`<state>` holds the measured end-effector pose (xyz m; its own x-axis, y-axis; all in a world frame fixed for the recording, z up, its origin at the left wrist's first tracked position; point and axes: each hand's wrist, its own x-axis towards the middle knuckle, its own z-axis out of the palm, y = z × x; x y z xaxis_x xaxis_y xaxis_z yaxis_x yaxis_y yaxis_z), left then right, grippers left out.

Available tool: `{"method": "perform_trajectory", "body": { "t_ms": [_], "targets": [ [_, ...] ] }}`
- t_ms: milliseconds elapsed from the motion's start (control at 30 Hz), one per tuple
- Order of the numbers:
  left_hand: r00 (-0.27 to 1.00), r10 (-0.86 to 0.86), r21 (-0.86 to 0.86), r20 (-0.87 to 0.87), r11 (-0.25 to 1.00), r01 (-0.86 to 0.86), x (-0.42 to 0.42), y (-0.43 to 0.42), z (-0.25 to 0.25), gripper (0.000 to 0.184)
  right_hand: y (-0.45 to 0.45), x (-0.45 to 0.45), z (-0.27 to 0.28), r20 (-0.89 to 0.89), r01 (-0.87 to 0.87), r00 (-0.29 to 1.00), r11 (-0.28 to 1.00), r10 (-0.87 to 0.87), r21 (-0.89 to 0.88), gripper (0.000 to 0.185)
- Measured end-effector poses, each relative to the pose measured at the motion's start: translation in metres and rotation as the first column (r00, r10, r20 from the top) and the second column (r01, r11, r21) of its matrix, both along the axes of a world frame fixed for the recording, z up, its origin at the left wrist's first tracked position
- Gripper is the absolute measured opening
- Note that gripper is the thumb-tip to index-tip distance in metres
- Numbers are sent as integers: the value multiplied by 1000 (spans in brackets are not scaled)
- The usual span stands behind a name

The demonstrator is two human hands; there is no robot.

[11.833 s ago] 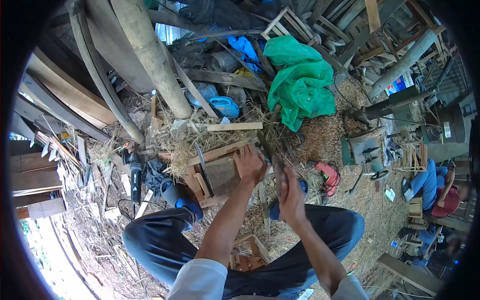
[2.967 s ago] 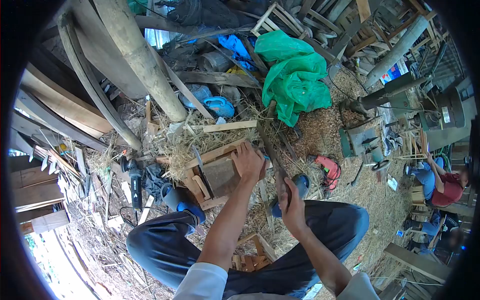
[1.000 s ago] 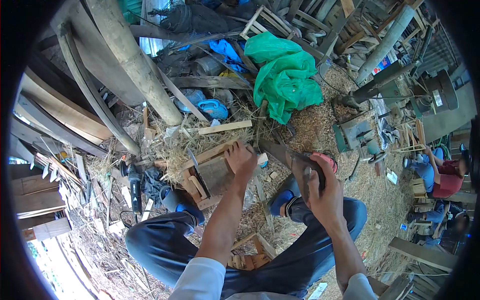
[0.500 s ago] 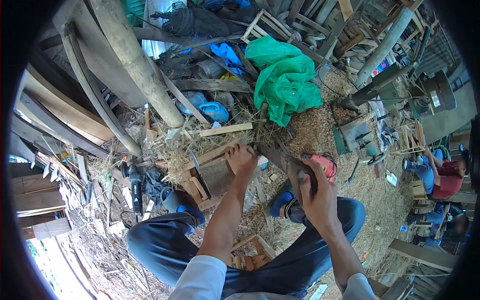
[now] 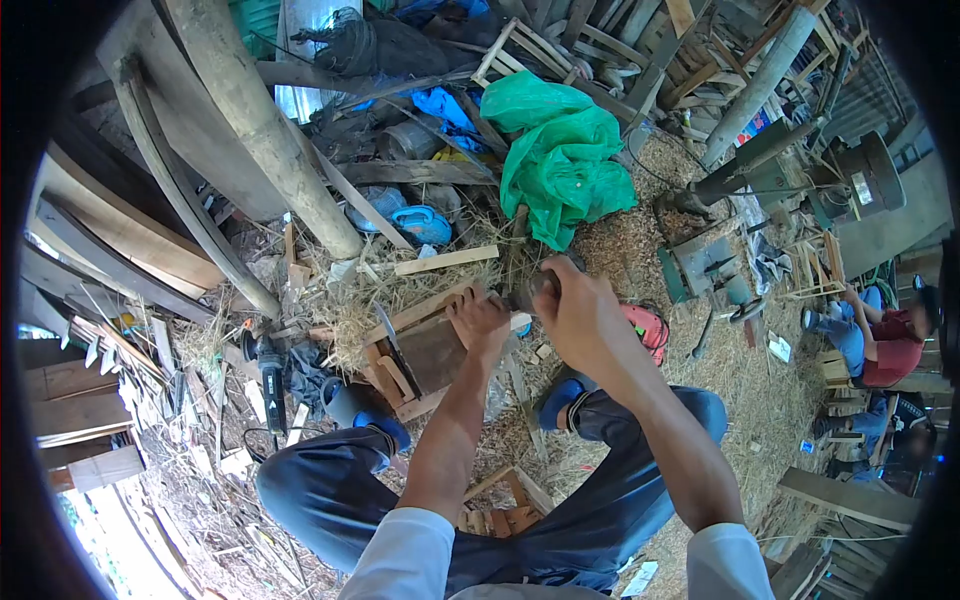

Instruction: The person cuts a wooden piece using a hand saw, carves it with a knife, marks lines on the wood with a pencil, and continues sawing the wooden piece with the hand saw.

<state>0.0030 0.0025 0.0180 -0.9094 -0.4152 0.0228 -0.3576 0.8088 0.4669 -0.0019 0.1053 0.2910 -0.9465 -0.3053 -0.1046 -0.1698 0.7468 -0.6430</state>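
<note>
My left hand (image 5: 480,318) grips a strip of wood (image 5: 432,308) lying along the far edge of a wooden box (image 5: 434,355), its fingers curled over the strip. My right hand (image 5: 580,308) is closed around a handsaw (image 5: 519,298). Only a short dark part of the blade shows between my hands, by the strip's right end; the handle is hidden under my fingers. A thin metal blade (image 5: 388,325) stands up from the left part of the box.
Between my feet and knees lies a small wooden frame (image 5: 510,505). An angle grinder (image 5: 270,375) is at left, a red power tool (image 5: 648,332) at right. Beyond are a green plastic sheet (image 5: 565,160) and a bench machine (image 5: 710,265). Another person (image 5: 890,345) sits far right.
My right hand has pushed the saw forward and to the left, up close to my left hand. Most of the blade, visible before, is now hidden. My left hand stays on the wood.
</note>
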Motion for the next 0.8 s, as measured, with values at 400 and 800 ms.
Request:
{"method": "perform_trajectory", "body": {
  "t_ms": [400,800],
  "targets": [
    [993,12,-45,118,999,-7,-5,5,5,39,-12,-35,-7,-53,-57,997,997,60,55,23],
    [994,22,-45,106,999,-17,-4,2,1,33,56,93,-38,-90,63,993,984,-79,-168,38]
  ]
}}
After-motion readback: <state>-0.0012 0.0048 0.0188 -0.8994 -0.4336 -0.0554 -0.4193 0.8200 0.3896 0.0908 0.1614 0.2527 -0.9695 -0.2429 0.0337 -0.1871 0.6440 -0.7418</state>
